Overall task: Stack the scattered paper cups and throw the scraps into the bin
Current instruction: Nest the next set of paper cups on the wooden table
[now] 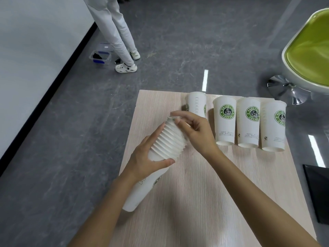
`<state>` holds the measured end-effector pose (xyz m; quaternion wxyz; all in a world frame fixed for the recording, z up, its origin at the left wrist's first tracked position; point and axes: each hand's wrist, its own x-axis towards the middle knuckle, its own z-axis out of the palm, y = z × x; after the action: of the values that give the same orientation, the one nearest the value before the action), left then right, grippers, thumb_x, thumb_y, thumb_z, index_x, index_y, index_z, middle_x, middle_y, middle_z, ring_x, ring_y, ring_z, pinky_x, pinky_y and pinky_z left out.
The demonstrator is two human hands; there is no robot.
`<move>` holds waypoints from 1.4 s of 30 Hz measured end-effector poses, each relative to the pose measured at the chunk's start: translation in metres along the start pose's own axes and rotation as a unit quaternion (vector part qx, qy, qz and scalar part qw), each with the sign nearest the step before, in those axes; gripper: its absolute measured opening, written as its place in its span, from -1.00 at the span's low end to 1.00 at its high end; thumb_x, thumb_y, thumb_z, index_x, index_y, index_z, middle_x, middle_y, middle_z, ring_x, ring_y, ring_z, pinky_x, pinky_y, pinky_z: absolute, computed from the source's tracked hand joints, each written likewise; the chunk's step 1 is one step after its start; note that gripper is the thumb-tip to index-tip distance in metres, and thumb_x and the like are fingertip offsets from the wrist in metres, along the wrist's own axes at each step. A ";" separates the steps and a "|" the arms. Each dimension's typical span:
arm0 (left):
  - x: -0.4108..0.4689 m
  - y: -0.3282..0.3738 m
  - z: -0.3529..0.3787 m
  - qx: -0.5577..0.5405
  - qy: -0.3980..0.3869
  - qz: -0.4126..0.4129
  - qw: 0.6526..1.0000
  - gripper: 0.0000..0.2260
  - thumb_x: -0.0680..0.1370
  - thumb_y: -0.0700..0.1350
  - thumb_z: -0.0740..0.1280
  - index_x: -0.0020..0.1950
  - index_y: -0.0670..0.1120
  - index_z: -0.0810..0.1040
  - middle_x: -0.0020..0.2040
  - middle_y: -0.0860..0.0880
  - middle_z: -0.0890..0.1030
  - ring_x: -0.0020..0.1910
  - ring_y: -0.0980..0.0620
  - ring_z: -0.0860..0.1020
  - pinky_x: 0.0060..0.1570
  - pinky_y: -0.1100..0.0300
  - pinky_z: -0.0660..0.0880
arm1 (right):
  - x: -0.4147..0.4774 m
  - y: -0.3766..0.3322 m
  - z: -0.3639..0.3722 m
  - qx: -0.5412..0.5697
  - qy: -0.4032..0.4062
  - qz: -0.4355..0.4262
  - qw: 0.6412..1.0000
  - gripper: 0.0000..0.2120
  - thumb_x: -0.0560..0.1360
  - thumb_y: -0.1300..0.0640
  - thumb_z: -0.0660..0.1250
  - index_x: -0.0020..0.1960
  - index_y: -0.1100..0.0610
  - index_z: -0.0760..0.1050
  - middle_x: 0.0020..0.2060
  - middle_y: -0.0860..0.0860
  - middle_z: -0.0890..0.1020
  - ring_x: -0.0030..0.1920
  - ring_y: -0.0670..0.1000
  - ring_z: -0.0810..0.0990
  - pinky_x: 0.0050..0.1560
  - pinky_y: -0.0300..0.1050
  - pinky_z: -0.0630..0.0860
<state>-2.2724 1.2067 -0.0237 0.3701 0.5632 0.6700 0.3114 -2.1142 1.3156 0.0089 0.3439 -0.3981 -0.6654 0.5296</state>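
Left hand (147,157) grips one cup stack (169,138), right hand (197,132) pinches its top rim; four loose cups (225,122) line the table (195,193)

Stack of cups (167,139) held over the counter's (204,193) left side, row of cups (247,122) set at its far right, chair (309,56) placed beyond, box (100,57) on the floor (178,50) far left.
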 end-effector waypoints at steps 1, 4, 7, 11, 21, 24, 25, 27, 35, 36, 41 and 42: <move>0.002 -0.001 -0.001 -0.003 0.000 0.001 1.000 -0.10 0.25 0.34 0.45 0.49 0.44 0.05 0.38 0.44 0.28 0.34 0.32 0.33 0.31 0.17 0.37 | 0.004 0.002 -0.004 0.009 0.005 0.001 1.000 -0.83 0.55 0.17 0.31 0.10 0.06 0.61 -0.18 0.15 0.66 -0.16 0.03 0.58 -0.07 -0.07 0.50; 0.009 -0.003 -0.002 -0.012 0.003 0.002 1.000 -0.13 0.27 0.32 0.43 0.48 0.46 0.05 0.34 0.57 0.24 0.31 0.45 0.29 0.23 0.35 0.29 | 0.021 0.010 -0.019 0.027 0.026 0.010 0.999 -0.81 0.57 0.23 0.25 0.12 0.16 0.59 -0.20 0.18 0.65 -0.21 0.15 0.58 -0.09 -0.03 0.54; 0.015 -0.005 -0.003 -0.021 0.000 -0.006 1.000 -0.16 0.28 0.32 0.42 0.46 0.49 0.04 0.31 0.60 0.22 0.28 0.50 0.28 0.20 0.41 0.26 | 0.040 0.020 -0.035 0.013 0.048 0.019 0.999 -0.81 0.58 0.30 0.22 0.09 0.25 0.58 -0.24 0.09 0.65 -0.26 -0.08 0.59 -0.12 -0.23 0.54; 0.025 -0.009 -0.005 -0.032 -0.007 -0.014 0.999 -0.16 0.29 0.30 0.42 0.47 0.47 0.05 0.34 0.56 0.22 0.32 0.49 0.27 0.24 0.39 0.24 | 0.065 0.038 -0.052 -0.025 0.065 0.038 0.997 -0.83 0.58 0.24 0.23 0.04 0.22 0.60 -0.23 0.04 0.65 -0.24 -0.11 0.60 -0.07 -0.21 0.56; 0.054 -0.012 -0.009 -0.054 -0.017 -0.032 0.998 -0.16 0.29 0.30 0.43 0.47 0.47 0.07 0.40 0.46 0.24 0.31 0.51 0.27 0.23 0.42 0.25 | 0.120 0.067 -0.073 -0.127 0.098 0.051 0.986 -0.82 0.57 0.15 0.26 0.06 0.15 0.62 -0.07 0.00 0.68 -0.06 -0.08 0.60 -0.04 -0.32 0.48; 0.058 -0.014 -0.009 -0.057 -0.021 -0.035 0.998 -0.16 0.28 0.30 0.44 0.47 0.47 0.08 0.39 0.47 0.25 0.31 0.52 0.28 0.22 0.43 0.26 | 0.133 0.072 -0.076 -0.170 0.094 0.049 0.980 -0.82 0.57 0.10 0.28 0.08 0.12 0.62 0.02 -0.03 0.66 0.01 -0.09 0.59 0.01 -0.23 0.48; 0.060 -0.015 -0.010 -0.058 -0.021 -0.035 0.997 -0.16 0.29 0.29 0.44 0.47 0.47 0.08 0.38 0.47 0.26 0.31 0.52 0.28 0.22 0.43 0.26 | 0.137 0.074 -0.076 -0.183 0.086 0.048 0.978 -0.82 0.56 0.10 0.29 0.09 0.11 0.62 0.04 -0.03 0.65 0.03 -0.09 0.58 0.02 -0.22 0.46; 0.061 -0.017 -0.010 -0.060 -0.020 -0.038 0.997 -0.16 0.28 0.29 0.44 0.47 0.47 0.09 0.36 0.51 0.27 0.30 0.52 0.28 0.19 0.48 0.26 | 0.145 0.077 -0.076 -0.207 0.060 0.052 0.975 -0.82 0.56 0.10 0.30 0.10 0.10 0.61 0.07 -0.03 0.64 0.07 -0.09 0.58 0.02 -0.24 0.39; 0.061 -0.021 -0.013 -0.074 -0.018 -0.042 0.996 -0.18 0.29 0.26 0.45 0.46 0.44 0.11 0.32 0.59 0.26 0.33 0.51 0.28 0.17 0.62 0.24 | 0.158 0.088 -0.074 -0.239 -0.018 0.076 0.968 -0.89 0.54 0.15 0.33 0.00 0.08 0.63 -0.01 -0.04 0.66 -0.02 -0.10 0.56 -0.04 -0.30 0.39; 0.061 -0.022 -0.013 -0.076 -0.018 -0.042 0.996 -0.18 0.29 0.25 0.46 0.46 0.43 0.11 0.33 0.59 0.26 0.33 0.50 0.28 0.18 0.61 0.25 | 0.158 0.089 -0.074 -0.239 -0.021 0.073 0.968 -0.89 0.53 0.17 0.34 -0.01 0.07 0.64 0.00 -0.04 0.67 0.00 -0.10 0.56 0.00 -0.32 0.38; 0.061 -0.024 -0.013 -0.081 -0.017 -0.038 0.996 -0.19 0.30 0.22 0.47 0.46 0.43 0.12 0.33 0.59 0.26 0.33 0.51 0.28 0.18 0.63 0.22 | 0.155 0.091 -0.073 -0.244 -0.027 0.095 0.965 -0.85 0.53 0.19 0.32 -0.09 -0.01 0.63 -0.08 0.06 0.69 -0.17 -0.03 0.60 -0.08 -0.18 0.46; 0.060 -0.024 -0.013 -0.081 -0.019 -0.038 0.996 -0.18 0.30 0.21 0.47 0.46 0.42 0.13 0.33 0.59 0.27 0.33 0.51 0.29 0.18 0.62 0.23 | 0.154 0.091 -0.073 -0.244 -0.024 0.098 0.964 -0.84 0.54 0.19 0.30 -0.08 0.00 0.63 -0.12 0.08 0.69 -0.23 0.01 0.60 -0.17 -0.22 0.46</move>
<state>-2.3014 1.2617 -0.0456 0.4383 0.5112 0.6567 0.3397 -2.1038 1.4957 -0.0603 0.1664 -0.5201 -0.7407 0.3914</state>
